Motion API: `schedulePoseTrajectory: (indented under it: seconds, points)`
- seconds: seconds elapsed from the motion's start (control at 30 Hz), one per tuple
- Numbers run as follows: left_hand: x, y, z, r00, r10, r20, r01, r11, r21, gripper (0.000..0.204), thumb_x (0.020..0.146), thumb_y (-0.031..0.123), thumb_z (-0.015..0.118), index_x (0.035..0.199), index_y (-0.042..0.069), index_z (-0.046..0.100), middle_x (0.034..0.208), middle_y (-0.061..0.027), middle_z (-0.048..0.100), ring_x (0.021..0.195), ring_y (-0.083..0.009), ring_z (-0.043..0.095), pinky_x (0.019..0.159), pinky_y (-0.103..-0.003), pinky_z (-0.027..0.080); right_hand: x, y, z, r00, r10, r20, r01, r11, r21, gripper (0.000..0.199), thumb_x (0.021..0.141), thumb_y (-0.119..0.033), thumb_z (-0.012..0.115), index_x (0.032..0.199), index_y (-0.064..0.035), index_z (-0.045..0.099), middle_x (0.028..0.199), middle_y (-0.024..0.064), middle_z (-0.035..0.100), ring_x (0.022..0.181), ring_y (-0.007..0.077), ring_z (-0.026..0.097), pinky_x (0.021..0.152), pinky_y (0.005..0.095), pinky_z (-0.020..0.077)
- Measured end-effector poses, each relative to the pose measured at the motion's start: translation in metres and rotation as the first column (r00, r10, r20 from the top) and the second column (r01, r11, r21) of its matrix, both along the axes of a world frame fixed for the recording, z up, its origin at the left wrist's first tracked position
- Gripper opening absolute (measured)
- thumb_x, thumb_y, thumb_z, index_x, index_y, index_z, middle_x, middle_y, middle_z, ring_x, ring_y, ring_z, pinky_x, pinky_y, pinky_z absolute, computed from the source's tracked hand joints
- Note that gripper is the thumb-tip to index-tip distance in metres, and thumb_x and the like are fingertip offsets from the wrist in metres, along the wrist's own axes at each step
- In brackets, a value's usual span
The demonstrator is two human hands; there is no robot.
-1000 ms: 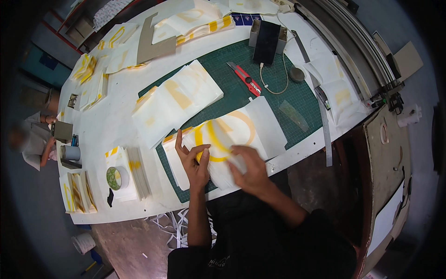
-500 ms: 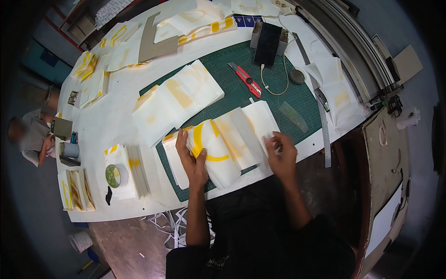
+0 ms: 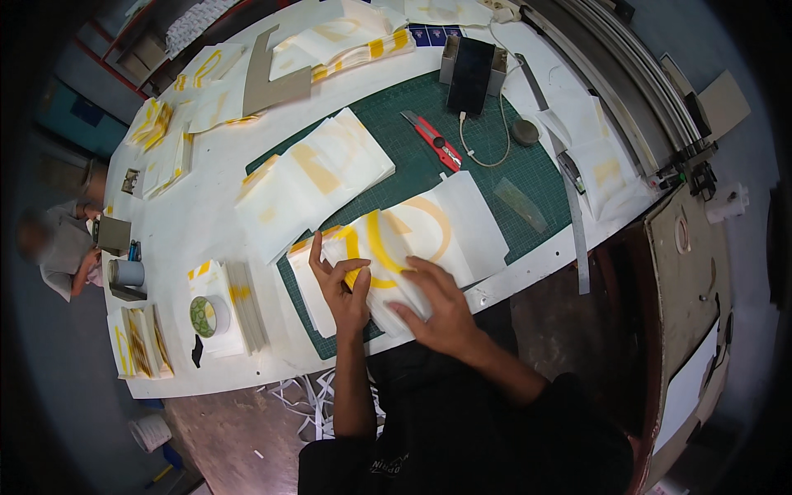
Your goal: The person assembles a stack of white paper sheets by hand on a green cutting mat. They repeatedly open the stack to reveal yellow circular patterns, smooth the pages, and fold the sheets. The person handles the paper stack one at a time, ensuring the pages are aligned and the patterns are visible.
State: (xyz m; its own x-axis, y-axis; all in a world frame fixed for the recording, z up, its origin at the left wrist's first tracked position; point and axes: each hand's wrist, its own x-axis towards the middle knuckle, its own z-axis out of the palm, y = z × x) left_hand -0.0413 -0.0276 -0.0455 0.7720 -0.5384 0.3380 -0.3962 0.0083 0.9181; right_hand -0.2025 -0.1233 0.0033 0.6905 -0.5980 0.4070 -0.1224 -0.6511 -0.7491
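Observation:
A pile of white sheets (image 3: 478, 227) with yellow and pale orange print lies across the near edge of the green cutting mat. The sheet on its left part is bent up and over, showing a bold yellow curve. My left hand (image 3: 342, 293) is curled at the pile's left side, with thumb and fingers around the folded sheets' edges. My right hand (image 3: 445, 318) grips the bent printed sheet (image 3: 379, 239) from the right, fingers on top and thumb lower down. Some fingertips are hidden by paper.
On the cutting mat (image 3: 412, 95) lie another sheet stack (image 3: 330, 161), a red utility knife (image 3: 433, 140) and a clear strip (image 3: 520, 205). A phone (image 3: 472, 74) with a cable stands behind. A steel ruler (image 3: 577, 235) is at right. A tape roll (image 3: 209, 315) sits on sheets at left.
My right hand has moved left from the pile's right end to the bent sheet. The grey-toned sheet has been turned leftward, uncovering a pale orange ring. My left index finger has curled inward.

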Motion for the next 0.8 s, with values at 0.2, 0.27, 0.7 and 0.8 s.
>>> schedulePoseTrajectory:
  seconds: [0.2,0.27,0.7,0.8]
  points:
    - [0.002,-0.001,-0.007,1.000,-0.024,0.007,0.025,0.999,-0.046,0.023,0.080,0.019,0.081,0.091,0.002,0.069,0.165,-0.0249,0.029,0.145,-0.0385,0.035,0.120,-0.053,0.023,0.004,0.024,0.006,0.989,0.150,0.015,-0.151,0.986,0.076,0.046,0.084,-0.019,0.086,0.120,0.0044,0.068,0.142,0.0210,0.059,0.131,0.0417,0.059,0.099,0.0467,0.0554]
    - [0.000,-0.001,-0.004,0.999,0.009,-0.052,-0.009,1.000,0.000,0.021,0.081,0.013,0.081,0.089,0.001,0.066,0.163,-0.0248,0.031,0.134,-0.0340,0.046,0.116,-0.050,0.029,0.003,0.023,0.004,0.977,0.188,0.100,-0.191,0.981,0.024,0.043,0.083,-0.014,0.087,0.117,0.0050,0.069,0.135,0.0218,0.063,0.122,0.0412,0.064,0.094,0.0463,0.0572]
    - [0.006,0.000,-0.001,0.956,-0.013,-0.293,-0.015,0.996,-0.093,0.014,0.083,0.003,0.078,0.083,0.002,0.064,0.158,-0.0193,0.037,0.133,-0.0279,0.050,0.105,-0.039,0.043,-0.046,-0.063,-0.022,0.838,-0.545,0.004,0.528,0.815,0.239,0.049,0.085,-0.019,0.085,0.118,0.0079,0.063,0.100,0.0189,0.065,0.088,0.0298,0.064,0.077,0.0395,0.0520]
    - [0.007,0.000,-0.004,0.953,-0.009,-0.302,-0.030,0.992,-0.124,0.014,0.083,0.002,0.077,0.079,0.003,0.064,0.156,-0.0193,0.039,0.138,-0.0287,0.046,0.108,-0.040,0.041,-0.046,-0.063,-0.022,0.856,-0.497,-0.141,0.512,0.852,0.104,0.059,0.081,-0.026,0.089,0.121,0.0085,0.063,0.103,0.0203,0.065,0.091,0.0305,0.064,0.077,0.0401,0.0520]
